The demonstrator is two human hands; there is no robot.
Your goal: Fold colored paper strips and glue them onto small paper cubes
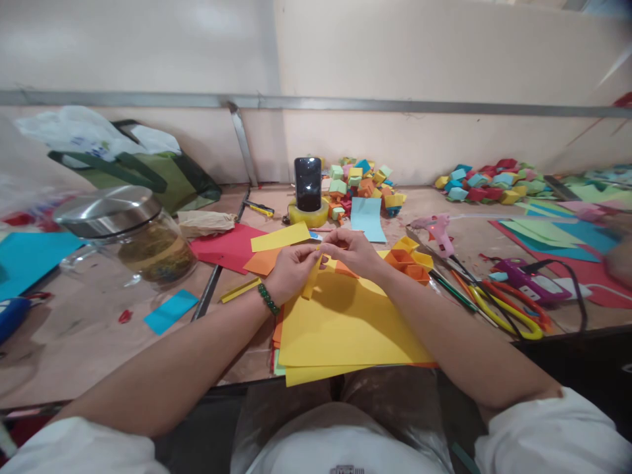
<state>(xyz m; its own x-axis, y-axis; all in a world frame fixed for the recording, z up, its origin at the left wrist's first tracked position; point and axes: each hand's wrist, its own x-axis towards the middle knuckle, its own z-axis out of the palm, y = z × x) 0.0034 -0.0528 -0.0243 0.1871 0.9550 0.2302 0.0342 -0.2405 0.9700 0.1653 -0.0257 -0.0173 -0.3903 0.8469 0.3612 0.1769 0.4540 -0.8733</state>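
Observation:
Both hands meet over a stack of yellow paper sheets (345, 329) at the table's front. My left hand (295, 266), with a green bead bracelet at the wrist, pinches a folded yellow paper strip (311, 283) that hangs down from the fingers. Close against it, my right hand (353, 251) is closed on the upper end of the same strip; the fingertips partly hide it. Just right of the hands sit orange and yellow folded paper boxes (409, 260). A yellow sheet (280, 237) and an orange one (264, 262) lie beyond my left hand.
A phone (308, 184) stands on a yellow tape roll before a heap of paper cubes (365, 181). At right lie a pink glue gun (439, 232), yellow-handled scissors (508, 316) and a purple device (530, 280). A glass jar (153, 253) stands left. Another person's blurred hand (619, 260) shows far right.

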